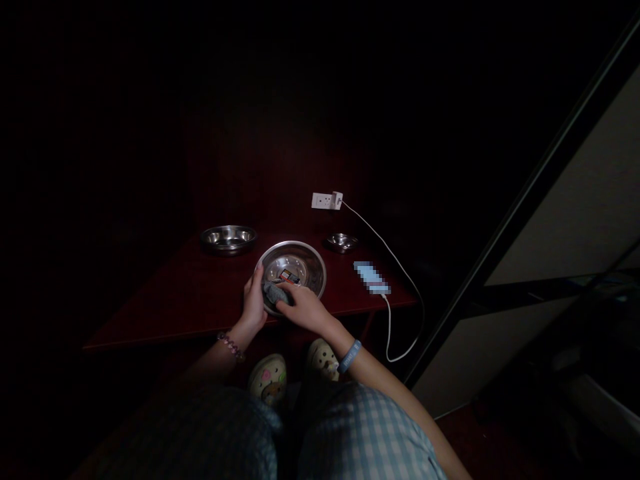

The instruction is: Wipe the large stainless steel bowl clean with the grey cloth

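A shiny metal bowl [313, 261] is tilted toward me at the front edge of the dark red table. My left hand [255, 303] grips its left rim. Inside the bowl, my right hand [305, 308] holds a crumpled grey cloth [275, 293] against the near left wall. A label with dark, red and yellow print [289, 275] shows at the bowl's bottom, partly covered by my right fingers.
Stacked metal dishes [229, 241] stand at the table's left back, and a small metal dish [342, 243] at the right back. A blurred-out phone [371, 277] lies right, its white cable [389, 337] looping past the edge to a wall socket [322, 201].
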### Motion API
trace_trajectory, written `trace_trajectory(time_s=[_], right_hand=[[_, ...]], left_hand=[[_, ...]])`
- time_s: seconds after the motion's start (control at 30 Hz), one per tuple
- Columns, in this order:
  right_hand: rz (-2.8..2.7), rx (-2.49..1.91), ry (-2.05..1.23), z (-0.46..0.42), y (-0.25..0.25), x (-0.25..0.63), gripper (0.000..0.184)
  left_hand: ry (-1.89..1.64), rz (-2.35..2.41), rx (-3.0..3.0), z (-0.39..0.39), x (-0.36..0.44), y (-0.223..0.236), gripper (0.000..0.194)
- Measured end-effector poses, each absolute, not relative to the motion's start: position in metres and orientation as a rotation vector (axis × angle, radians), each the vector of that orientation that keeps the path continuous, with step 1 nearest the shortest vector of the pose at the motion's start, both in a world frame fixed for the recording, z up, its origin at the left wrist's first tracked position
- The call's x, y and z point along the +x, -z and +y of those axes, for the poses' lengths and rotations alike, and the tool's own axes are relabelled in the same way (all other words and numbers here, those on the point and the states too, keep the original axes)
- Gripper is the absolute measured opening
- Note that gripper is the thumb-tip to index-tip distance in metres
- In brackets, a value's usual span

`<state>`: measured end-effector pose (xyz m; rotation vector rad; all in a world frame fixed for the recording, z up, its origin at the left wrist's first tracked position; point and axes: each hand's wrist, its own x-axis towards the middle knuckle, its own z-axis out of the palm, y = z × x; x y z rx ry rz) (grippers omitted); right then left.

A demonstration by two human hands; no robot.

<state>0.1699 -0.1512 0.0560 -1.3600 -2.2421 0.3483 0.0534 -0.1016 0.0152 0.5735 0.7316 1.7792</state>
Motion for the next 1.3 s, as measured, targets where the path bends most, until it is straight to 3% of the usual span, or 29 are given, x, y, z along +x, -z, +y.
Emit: trace_trajectory(time_s=[0.47, 0.97, 1.3], right_hand=[[-2.186, -1.201, -0.417, -0.143, -0.043, 0.17, 0.039], [-2.28, -1.787, 0.247, -0.157, -0.066, 0.177, 0.04], [-2.168, -1.902, 0.386, -0.16, -0.075, 0.179, 0.039]], left_hand=[[-1.788, 0.714, 0.574, -0.104, 0.054, -0.016, 0.048], [-1.758, 0.716, 0.558, -0.104, 0.055, -0.016, 0.035], [-1.742, 0.715, 0.609, -0.106, 0.055, -0.017, 0.032]])
